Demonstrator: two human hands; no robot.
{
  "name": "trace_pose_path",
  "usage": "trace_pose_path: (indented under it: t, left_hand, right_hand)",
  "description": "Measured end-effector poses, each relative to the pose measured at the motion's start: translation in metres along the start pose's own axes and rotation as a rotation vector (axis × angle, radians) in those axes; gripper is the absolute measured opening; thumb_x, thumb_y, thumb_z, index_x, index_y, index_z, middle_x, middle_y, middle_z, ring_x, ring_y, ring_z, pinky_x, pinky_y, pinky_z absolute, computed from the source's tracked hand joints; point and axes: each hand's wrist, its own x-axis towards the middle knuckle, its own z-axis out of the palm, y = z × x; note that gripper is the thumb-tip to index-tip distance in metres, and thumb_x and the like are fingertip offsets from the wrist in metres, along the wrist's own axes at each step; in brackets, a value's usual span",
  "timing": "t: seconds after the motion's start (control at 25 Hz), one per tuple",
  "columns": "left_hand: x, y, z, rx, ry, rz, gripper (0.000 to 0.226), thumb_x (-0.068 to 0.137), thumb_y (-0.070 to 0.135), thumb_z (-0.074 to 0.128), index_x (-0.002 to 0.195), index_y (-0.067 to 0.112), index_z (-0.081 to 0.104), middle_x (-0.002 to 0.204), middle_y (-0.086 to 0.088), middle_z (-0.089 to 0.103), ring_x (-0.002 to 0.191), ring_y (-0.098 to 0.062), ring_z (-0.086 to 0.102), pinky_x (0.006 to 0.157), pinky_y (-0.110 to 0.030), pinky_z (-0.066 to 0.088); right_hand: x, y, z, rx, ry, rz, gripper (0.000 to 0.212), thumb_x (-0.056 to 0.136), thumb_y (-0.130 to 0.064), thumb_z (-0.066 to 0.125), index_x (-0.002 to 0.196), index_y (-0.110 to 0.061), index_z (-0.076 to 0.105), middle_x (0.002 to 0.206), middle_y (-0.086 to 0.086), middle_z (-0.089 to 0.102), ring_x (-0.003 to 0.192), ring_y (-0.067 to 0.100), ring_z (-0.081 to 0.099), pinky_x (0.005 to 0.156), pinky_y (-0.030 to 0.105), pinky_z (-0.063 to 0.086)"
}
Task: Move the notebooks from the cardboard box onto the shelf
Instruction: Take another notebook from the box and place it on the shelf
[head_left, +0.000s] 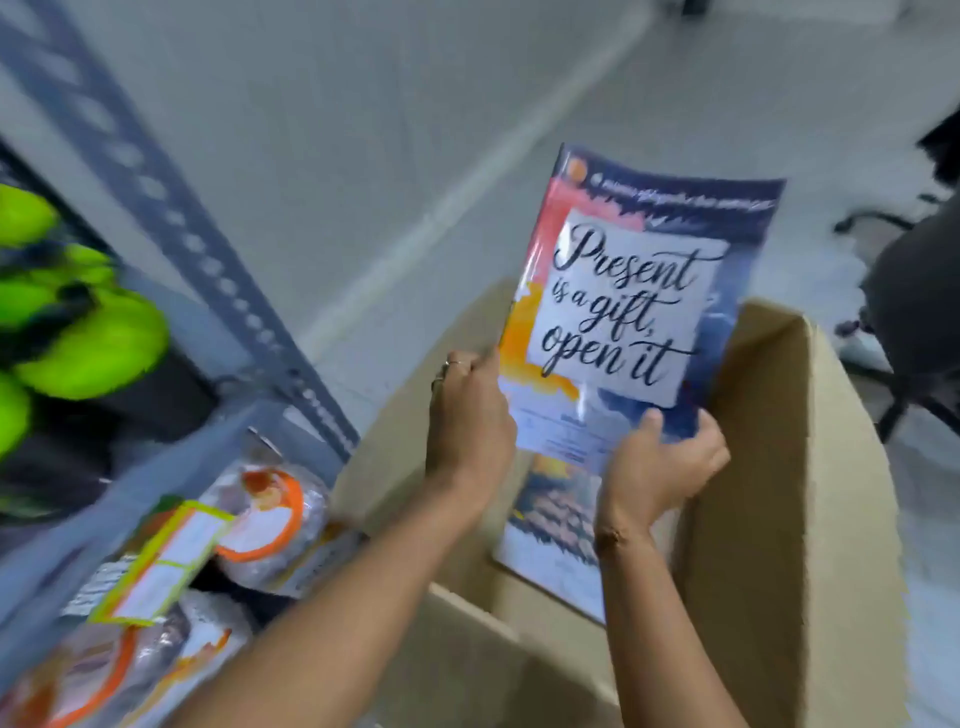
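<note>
A glossy notebook (631, 306) with the words "Present is a gift, open it" on a blue, orange and pink cover is held upright above the open cardboard box (779, 467). My left hand (467, 415) grips its left edge and my right hand (662, 467) grips its bottom edge. A second notebook (553, 525) stands inside the box, below the raised one and partly hidden by my right wrist. The grey metal shelf (171, 467) is to the left of the box.
Bright green items (93, 343) lie on the upper shelf level. Plastic-wrapped packs with orange rims (265, 519) and a yellow-edged label (166, 561) fill the lower level. A slotted grey upright (208, 260) runs diagonally. A dark office chair (919, 322) stands right of the box.
</note>
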Motion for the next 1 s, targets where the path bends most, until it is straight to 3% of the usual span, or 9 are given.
trace_pose_path:
  t: [0.12, 0.28, 0.36, 0.44, 0.52, 0.68, 0.76, 0.88, 1.0]
  left_hand:
    - [-0.030, -0.006, -0.143, -0.030, 0.634, 0.216, 0.040, 0.081, 0.015, 0.057, 0.120, 0.004, 0.064, 0.101, -0.014, 0.065, 0.091, -0.015, 0.054, 0.082, -0.020, 0.042]
    - [-0.100, -0.024, -0.319, 0.125, 1.116, 0.188, 0.044, 0.080, 0.025, 0.063, 0.117, 0.003, 0.066, 0.093, -0.009, 0.064, 0.081, -0.010, 0.054, 0.083, 0.001, 0.034]
    - [-0.125, -0.030, -0.385, 0.109, 1.157, -0.007, 0.043, 0.081, 0.028, 0.066, 0.119, 0.006, 0.065, 0.094, -0.007, 0.062, 0.086, -0.021, 0.061, 0.086, -0.018, 0.044]
    - [-0.136, -0.043, -0.442, 0.230, 1.136, -0.225, 0.023, 0.085, 0.026, 0.064, 0.094, 0.005, 0.070, 0.078, -0.010, 0.055, 0.086, -0.035, 0.059, 0.074, -0.033, 0.038]
    - [-0.126, -0.055, -0.481, 0.348, 1.014, -0.384, 0.028, 0.087, 0.022, 0.061, 0.066, 0.003, 0.057, 0.065, -0.017, 0.048, 0.084, -0.044, 0.057, 0.065, -0.038, 0.033]
    - [-0.092, -0.097, -0.503, 0.364, 0.693, -0.633, 0.029, 0.089, 0.014, 0.056, 0.110, -0.004, 0.063, 0.116, -0.029, 0.062, 0.110, -0.043, 0.057, 0.089, -0.043, 0.047]
    - [-0.088, -0.103, -0.499, 0.342, 0.608, -0.707, 0.030, 0.089, 0.016, 0.052, 0.111, -0.001, 0.064, 0.121, -0.027, 0.062, 0.111, -0.041, 0.057, 0.091, -0.040, 0.047]
    - [-0.084, -0.085, -0.480, 0.525, 0.700, -0.624, 0.035, 0.091, 0.021, 0.051, 0.117, 0.000, 0.060, 0.125, -0.028, 0.059, 0.116, -0.044, 0.052, 0.094, -0.043, 0.045]
    - [-0.070, -0.039, -0.410, 0.655, 0.990, -0.063, 0.031, 0.089, 0.012, 0.054, 0.116, -0.001, 0.061, 0.117, -0.026, 0.065, 0.110, -0.044, 0.055, 0.096, -0.043, 0.037]
  right_hand:
    - [-0.066, -0.110, -0.002, 0.356, -0.093, -0.295, 0.047, 0.081, -0.012, 0.063, 0.126, -0.002, 0.051, 0.117, 0.014, 0.052, 0.107, 0.024, 0.053, 0.087, 0.002, 0.036]
    - [-0.176, -0.240, -0.017, 0.657, -0.453, -0.574, 0.051, 0.082, -0.035, 0.062, 0.130, -0.024, 0.050, 0.119, 0.017, 0.063, 0.100, 0.027, 0.063, 0.093, 0.043, 0.051]
    - [-0.219, -0.295, -0.019, 0.700, -0.587, -0.765, 0.049, 0.082, -0.023, 0.065, 0.128, -0.011, 0.054, 0.114, 0.019, 0.066, 0.099, 0.028, 0.065, 0.092, 0.034, 0.049]
    - [-0.260, -0.347, -0.008, 0.645, -0.783, -0.879, 0.041, 0.081, -0.012, 0.065, 0.121, -0.008, 0.061, 0.109, 0.014, 0.069, 0.097, 0.019, 0.063, 0.082, 0.017, 0.041]
    - [-0.288, -0.384, 0.017, 0.495, -0.953, -0.953, 0.028, 0.081, -0.007, 0.060, 0.109, -0.009, 0.065, 0.102, 0.012, 0.070, 0.099, 0.025, 0.062, 0.075, 0.025, 0.039]
    - [-0.320, -0.406, 0.053, 0.148, -1.165, -0.992, 0.032, 0.086, 0.004, 0.046, 0.118, 0.004, 0.050, 0.116, 0.024, 0.060, 0.112, 0.040, 0.054, 0.086, 0.036, 0.045]
    - [-0.320, -0.399, 0.056, 0.013, -1.180, -1.020, 0.027, 0.089, 0.003, 0.044, 0.115, 0.007, 0.050, 0.120, 0.027, 0.059, 0.111, 0.041, 0.055, 0.089, 0.039, 0.047]
    - [-0.295, -0.380, 0.044, 0.158, -1.062, -1.110, 0.031, 0.086, 0.005, 0.046, 0.117, 0.003, 0.050, 0.114, 0.025, 0.064, 0.106, 0.041, 0.058, 0.085, 0.039, 0.045]
    - [-0.234, -0.312, 0.026, 0.671, -0.634, -1.054, 0.026, 0.088, 0.000, 0.053, 0.113, 0.004, 0.060, 0.110, 0.017, 0.070, 0.103, 0.028, 0.066, 0.087, 0.028, 0.046]
